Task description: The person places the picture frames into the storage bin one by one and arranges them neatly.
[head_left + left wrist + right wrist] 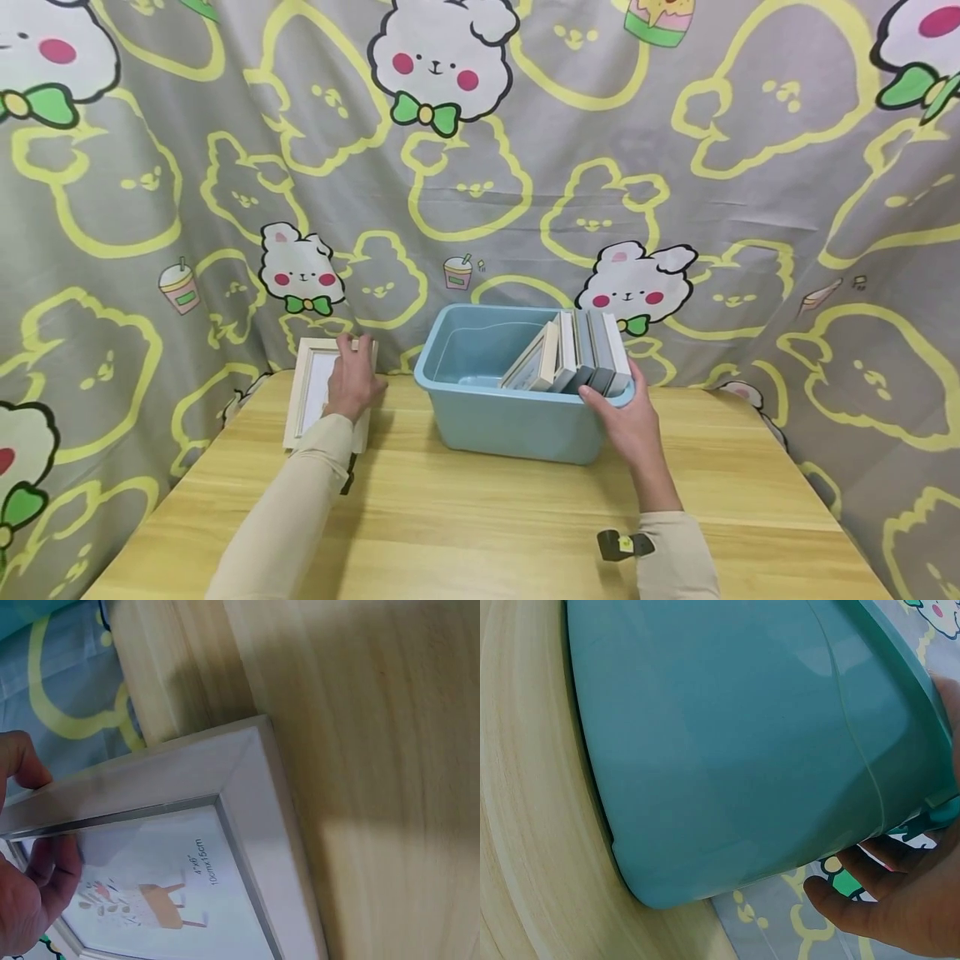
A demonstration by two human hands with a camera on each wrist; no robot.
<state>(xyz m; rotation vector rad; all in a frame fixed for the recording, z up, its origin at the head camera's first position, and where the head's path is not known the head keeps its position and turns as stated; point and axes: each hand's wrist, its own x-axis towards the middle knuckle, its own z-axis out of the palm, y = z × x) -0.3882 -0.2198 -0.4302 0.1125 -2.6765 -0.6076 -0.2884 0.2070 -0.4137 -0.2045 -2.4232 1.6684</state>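
At the left of the table, in the head view, my left hand (352, 383) holds a pale wooden picture frame (298, 390) by its right border. The left wrist view shows fingers on both sides of that border, and the picture frame (229, 761) has a printed insert marked 4"x6". My right hand (626, 417) grips the right end of a light blue plastic bin (517, 429), its thumb over the front rim. In the right wrist view the fingers (847, 900) curl by the end of the bin (705, 765). Several picture frames (566, 350) lean together in the bin's right side.
The bin stands on a wooden table (465, 517) near its back edge. Behind and at both sides hangs a grey curtain (480, 192) with cartoon rabbits. A black strap mount (625, 545) sits at the right wrist.
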